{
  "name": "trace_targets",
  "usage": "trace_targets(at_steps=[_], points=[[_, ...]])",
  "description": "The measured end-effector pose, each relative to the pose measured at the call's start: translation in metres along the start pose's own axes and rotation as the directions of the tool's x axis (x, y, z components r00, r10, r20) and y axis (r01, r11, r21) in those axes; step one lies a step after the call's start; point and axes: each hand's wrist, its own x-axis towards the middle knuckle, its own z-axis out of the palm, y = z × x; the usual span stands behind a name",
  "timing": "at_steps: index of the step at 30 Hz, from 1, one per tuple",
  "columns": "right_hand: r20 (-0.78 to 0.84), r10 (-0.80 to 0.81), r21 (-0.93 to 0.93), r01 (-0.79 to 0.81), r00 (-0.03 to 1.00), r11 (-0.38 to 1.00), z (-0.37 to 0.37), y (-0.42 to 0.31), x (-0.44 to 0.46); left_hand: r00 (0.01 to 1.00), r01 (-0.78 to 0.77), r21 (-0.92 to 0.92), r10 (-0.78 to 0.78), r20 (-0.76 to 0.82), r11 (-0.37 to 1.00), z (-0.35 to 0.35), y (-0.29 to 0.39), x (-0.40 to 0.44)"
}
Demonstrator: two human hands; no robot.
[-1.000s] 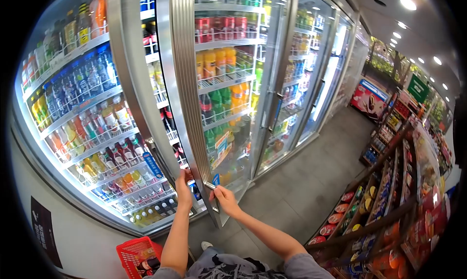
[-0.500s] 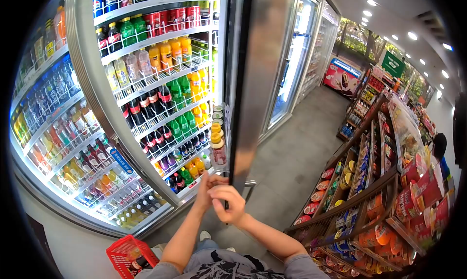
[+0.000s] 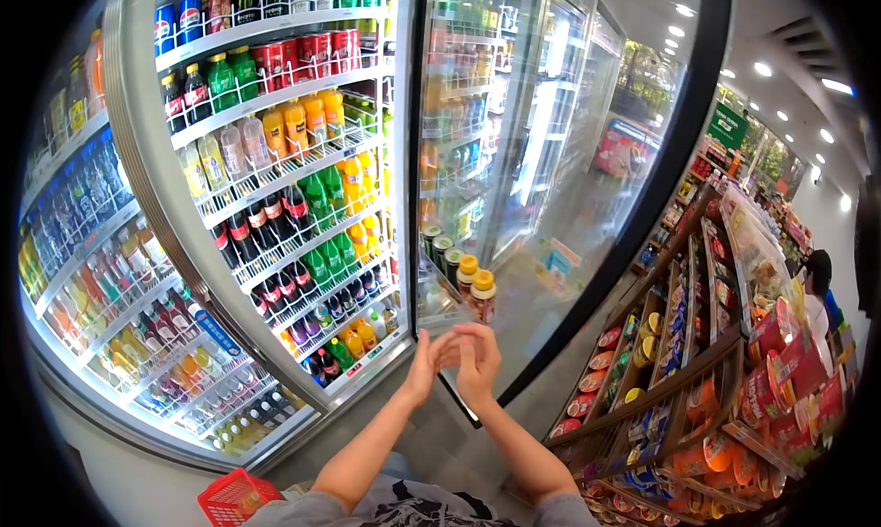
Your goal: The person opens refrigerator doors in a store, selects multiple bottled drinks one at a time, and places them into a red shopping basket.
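My left hand [image 3: 424,366] is raised low in front of the open cooler door [image 3: 633,265], its fingers extended upward. Beside it is my right hand [image 3: 474,366], fingers stretched and leaning toward the left one. The fingertips come close together or overlap; I cannot tell whether they touch each other or the door. I see nothing held in either hand. Just above them, by the lower glass, is a bottle with a yellow cap [image 3: 482,293], with several green-ringed can tops [image 3: 442,247] behind. Left of the hands, the lit cooler shelves [image 3: 266,187] hold rows of bottles and cans.
A red basket [image 3: 237,498] is at the lower left. Another cooler section [image 3: 92,252] stands at far left. Snack shelves [image 3: 697,362] with cup noodles run along the right. A person [image 3: 815,284] is partly visible behind them. Grey floor [image 3: 395,444] lies below my arms.
The cooler door has swung from nearly edge-on to showing its glass broadly on the right. My hands have shifted right and up, and the right fingers have straightened from a curl.
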Motion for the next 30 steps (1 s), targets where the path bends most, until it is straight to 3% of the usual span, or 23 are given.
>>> trace_targets(at_steps=[2,4,8,10,14,19,23,27,28,30], points=[[0.033,-0.063,-0.054,0.065,0.997,0.996,0.009,0.028,0.006,0.992,-0.099,0.021,0.101,-0.078,0.995,-0.014,0.021,0.003],[0.055,0.084,0.079,-0.089,0.995,0.993,0.029,0.032,0.014,0.982,-0.148,0.032,0.151,-0.112,0.988,-0.034,0.032,0.014],[0.115,0.107,0.000,-0.108,0.988,0.994,0.063,0.086,0.045,0.931,-0.252,0.098,0.269,-0.249,0.963,-0.089,0.062,0.032],[0.111,0.147,0.108,-0.159,0.983,0.981,0.093,0.106,0.068,0.912,-0.254,0.096,0.271,-0.307,0.962,-0.124,0.079,0.041],[0.181,0.193,0.142,-0.220,0.964,0.965,0.163,0.160,0.107,0.832,-0.321,0.156,0.357,-0.424,0.934,-0.205,0.114,0.051],[0.234,0.306,0.117,-0.340,0.923,0.933,0.238,0.238,0.135,0.721,-0.285,0.227,0.364,-0.589,0.931,-0.300,0.157,0.063],[0.286,0.445,0.105,-0.489,0.849,0.866,0.278,0.298,0.138,0.682,-0.267,0.219,0.344,-0.645,0.939,-0.373,0.170,0.082],[0.377,0.479,0.096,-0.547,0.793,0.831,0.310,0.330,0.150,0.667,-0.229,0.252,0.340,-0.663,0.940,-0.419,0.183,0.105],[0.410,0.493,0.079,-0.568,0.768,0.819,0.318,0.336,0.156,0.658,-0.154,0.221,0.267,-0.704,0.963,-0.420,0.191,0.110],[0.447,0.507,0.055,-0.588,0.737,0.807,0.333,0.346,0.167,0.662,-0.212,0.264,0.337,-0.669,0.941,-0.465,0.173,0.131]])
